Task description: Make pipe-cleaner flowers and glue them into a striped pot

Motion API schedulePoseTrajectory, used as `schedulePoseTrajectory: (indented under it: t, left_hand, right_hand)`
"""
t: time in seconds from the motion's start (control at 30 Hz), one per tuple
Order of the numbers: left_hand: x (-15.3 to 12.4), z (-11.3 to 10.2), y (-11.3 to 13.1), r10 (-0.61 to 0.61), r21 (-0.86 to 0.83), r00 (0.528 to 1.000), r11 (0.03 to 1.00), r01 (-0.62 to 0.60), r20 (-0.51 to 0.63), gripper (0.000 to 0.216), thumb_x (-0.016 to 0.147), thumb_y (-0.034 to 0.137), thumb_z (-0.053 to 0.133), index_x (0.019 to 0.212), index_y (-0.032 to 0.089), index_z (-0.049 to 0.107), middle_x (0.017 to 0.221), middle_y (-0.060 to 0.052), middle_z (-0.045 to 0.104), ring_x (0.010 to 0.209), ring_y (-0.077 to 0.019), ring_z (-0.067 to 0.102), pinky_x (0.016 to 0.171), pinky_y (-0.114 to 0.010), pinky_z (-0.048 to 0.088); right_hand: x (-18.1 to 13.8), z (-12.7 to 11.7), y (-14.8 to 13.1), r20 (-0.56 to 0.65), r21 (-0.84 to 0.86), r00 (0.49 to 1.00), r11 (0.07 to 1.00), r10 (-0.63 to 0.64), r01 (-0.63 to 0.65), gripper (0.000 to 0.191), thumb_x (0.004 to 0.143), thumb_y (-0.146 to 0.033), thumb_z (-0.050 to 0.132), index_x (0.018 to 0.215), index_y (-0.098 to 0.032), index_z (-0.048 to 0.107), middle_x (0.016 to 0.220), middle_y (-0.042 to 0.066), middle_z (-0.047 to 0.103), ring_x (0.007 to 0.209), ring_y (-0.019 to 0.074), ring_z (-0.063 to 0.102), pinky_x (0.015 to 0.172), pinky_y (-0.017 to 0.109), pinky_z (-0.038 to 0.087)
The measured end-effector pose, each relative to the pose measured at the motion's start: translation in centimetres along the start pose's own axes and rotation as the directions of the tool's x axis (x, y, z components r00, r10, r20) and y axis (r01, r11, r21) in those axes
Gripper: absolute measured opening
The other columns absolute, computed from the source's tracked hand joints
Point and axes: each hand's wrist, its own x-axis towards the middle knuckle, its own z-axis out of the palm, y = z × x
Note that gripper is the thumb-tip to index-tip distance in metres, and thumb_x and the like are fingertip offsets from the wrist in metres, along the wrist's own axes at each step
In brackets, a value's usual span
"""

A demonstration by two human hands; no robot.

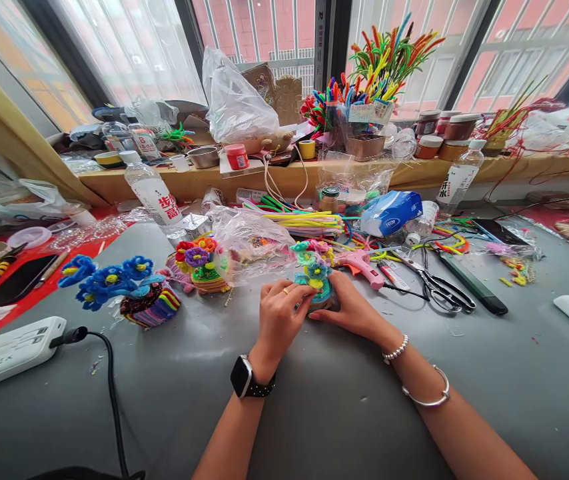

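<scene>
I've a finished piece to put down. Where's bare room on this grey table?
Bare grey tabletop: between the black cable and the left forearm, and right of the right forearm, nearer than the black-handled scissors. Crowded behind the held colourful pipe-cleaner flower pot: yellow pipe cleaners, pink glue gun.

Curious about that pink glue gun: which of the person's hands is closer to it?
Right. The right hand, holding the pipe-cleaner flower pot, sits just short of the pink glue gun; the left hand holds the pot's other side, farther off.

Daylight pours through barred windows (274,30) at twelve o'clock, above a wooden sill (264,179); the grey desk (324,413) fills everything below.
</scene>
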Motion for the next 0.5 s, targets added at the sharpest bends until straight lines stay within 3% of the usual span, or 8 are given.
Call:
schedulePoseTrajectory:
  t: [0.5]
  left_hand:
    - [0.05, -0.20, 0.04, -0.045, 0.033, 0.998, 0.998, 0.047, -0.046, 0.013, 0.078, 0.025, 0.052, 0.074, 0.023, 0.065, 0.073, 0.000, 0.067, 0.074, -0.0161, 0.054, 0.068, -0.031, 0.032]
  right_hand:
    - [-0.04, 0.07, 0.17, 0.000, -0.007, 1.000, 1.000, 0.001, -0.001, 0.056, 0.063, -0.050, 0.062, 0.106, -0.020, 0.043, 0.110, 0.010, 0.048, 0.107, 0.0272, 0.043, 0.086, 0.042, 0.039]
